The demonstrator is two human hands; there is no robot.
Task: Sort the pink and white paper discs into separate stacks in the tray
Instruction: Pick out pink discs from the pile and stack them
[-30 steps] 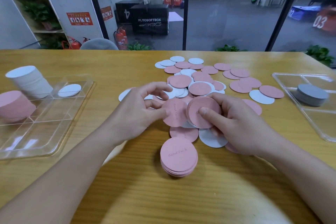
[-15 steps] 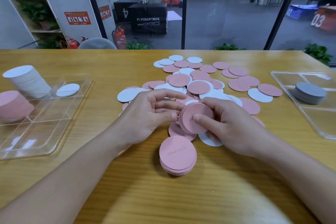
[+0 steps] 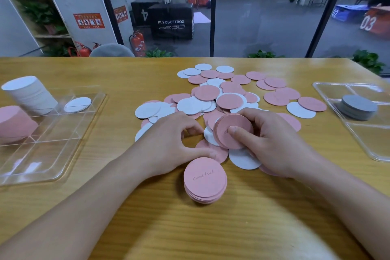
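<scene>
1. Pink and white paper discs (image 3: 213, 99) lie scattered and overlapping across the middle of the wooden surface (image 3: 242, 228).
2. Right hand (image 3: 272, 143) grips a small tilted bundle of pink discs (image 3: 233, 131), thumb pressed on its face.
3. Left hand (image 3: 168, 139) rests beside it, fingers curled, thumb and fingertips touching loose discs; whether it pinches one, I cannot tell.
4. Nearer the person, a short pink stack (image 3: 205, 179) sits on the surface.
5. At far left, the clear tray (image 3: 52, 143) holds a tall white stack (image 3: 29, 94), a pink pile (image 3: 14, 124) and one single white disc (image 3: 77, 104).
6. At right, a second clear tray (image 3: 375, 150) holds a grey stack (image 3: 358, 110).
</scene>
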